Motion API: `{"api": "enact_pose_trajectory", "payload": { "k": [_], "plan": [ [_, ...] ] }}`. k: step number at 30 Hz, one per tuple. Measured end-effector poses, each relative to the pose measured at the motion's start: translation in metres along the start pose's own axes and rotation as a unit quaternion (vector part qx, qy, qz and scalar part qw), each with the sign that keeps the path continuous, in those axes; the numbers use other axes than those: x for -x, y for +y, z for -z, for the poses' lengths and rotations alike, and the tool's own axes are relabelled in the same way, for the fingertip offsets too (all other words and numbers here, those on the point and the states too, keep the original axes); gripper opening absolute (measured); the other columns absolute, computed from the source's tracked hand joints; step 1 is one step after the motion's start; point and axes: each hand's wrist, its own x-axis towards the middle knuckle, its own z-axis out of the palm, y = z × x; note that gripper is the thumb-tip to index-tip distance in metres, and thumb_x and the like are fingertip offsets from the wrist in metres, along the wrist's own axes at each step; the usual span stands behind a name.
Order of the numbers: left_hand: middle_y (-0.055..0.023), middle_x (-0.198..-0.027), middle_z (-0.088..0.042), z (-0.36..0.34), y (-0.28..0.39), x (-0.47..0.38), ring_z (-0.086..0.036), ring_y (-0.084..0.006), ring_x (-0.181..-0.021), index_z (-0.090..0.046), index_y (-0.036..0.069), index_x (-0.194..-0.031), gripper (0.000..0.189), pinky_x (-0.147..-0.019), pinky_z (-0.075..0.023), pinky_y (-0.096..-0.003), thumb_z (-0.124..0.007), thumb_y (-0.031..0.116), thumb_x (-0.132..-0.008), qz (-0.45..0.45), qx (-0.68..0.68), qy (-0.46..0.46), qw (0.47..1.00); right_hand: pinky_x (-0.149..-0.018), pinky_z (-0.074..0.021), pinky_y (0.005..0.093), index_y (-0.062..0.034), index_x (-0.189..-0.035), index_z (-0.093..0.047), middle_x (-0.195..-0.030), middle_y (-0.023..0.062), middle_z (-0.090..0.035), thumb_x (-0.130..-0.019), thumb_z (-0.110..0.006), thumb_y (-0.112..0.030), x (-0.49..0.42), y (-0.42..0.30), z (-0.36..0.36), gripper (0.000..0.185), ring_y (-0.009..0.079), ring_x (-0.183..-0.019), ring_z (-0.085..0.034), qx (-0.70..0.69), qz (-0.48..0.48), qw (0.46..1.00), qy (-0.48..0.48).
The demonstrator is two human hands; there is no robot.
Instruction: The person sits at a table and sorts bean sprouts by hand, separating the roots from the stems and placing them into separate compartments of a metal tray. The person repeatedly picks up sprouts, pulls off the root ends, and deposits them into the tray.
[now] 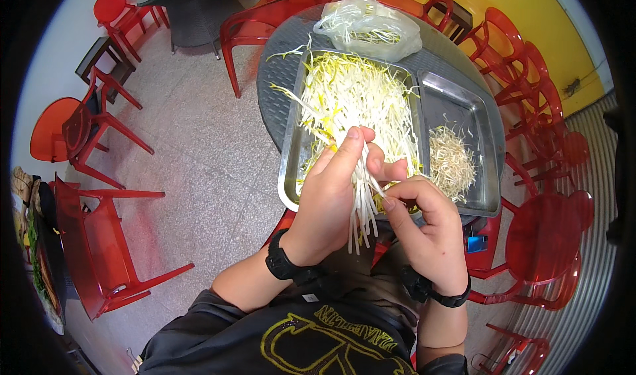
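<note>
My left hand (334,181) grips a bunch of bean sprouts (364,201), their pale thin ends hanging down toward me and their yellowish heads pointing away. Thumb and forefinger of my right hand (426,226) pinch the tip of one sprout at the bunch's lower right. Under and beyond the hands, a metal tray (288,176) holds a thick layer of bean sprouts (365,89). Beside it on the right, a second metal tray (447,89) contains a small heap of thin brownish root ends (449,164).
A translucent plastic bag (405,39) with more sprouts lies behind the trays on the round dark woven-top table (272,96). Red plastic chairs (112,248) stand left, right and behind. Another table (196,14) is at the far left. A blue phone-like object (477,244) lies at the right.
</note>
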Motion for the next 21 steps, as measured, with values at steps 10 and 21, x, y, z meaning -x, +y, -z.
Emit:
{"api": "enact_pose_trajectory", "payload": {
  "k": [10,21],
  "plan": [
    [0.0032,-0.084,-0.048,-0.003,0.005,0.004,-0.041,-0.0050,-0.057,-0.050,0.010,-0.120,0.027,-0.077,-0.0553,-0.0312,-0.043,0.035,-0.115,0.005,-0.012,0.018,1.000,-0.073,-0.0506,0.0370,-0.0011,-0.098,-0.067,-0.085,0.0111,-0.064,-0.086,-0.071,0.006,0.006,-0.010,-0.001,0.014,0.0279,-0.078,-0.063,0.068,0.031,0.997,0.014],
    [0.0022,-0.085,-0.048,0.006,0.004,-0.001,-0.042,-0.0066,-0.059,-0.049,0.006,-0.123,0.031,-0.073,-0.0549,-0.0321,-0.045,0.036,-0.114,0.032,-0.028,0.006,0.999,-0.082,-0.0525,0.0382,-0.0030,-0.101,-0.071,-0.094,0.0131,-0.067,-0.086,-0.070,0.003,0.005,-0.009,0.019,0.015,0.0331,-0.089,-0.065,0.089,0.055,0.987,-0.122]
  ]
}}
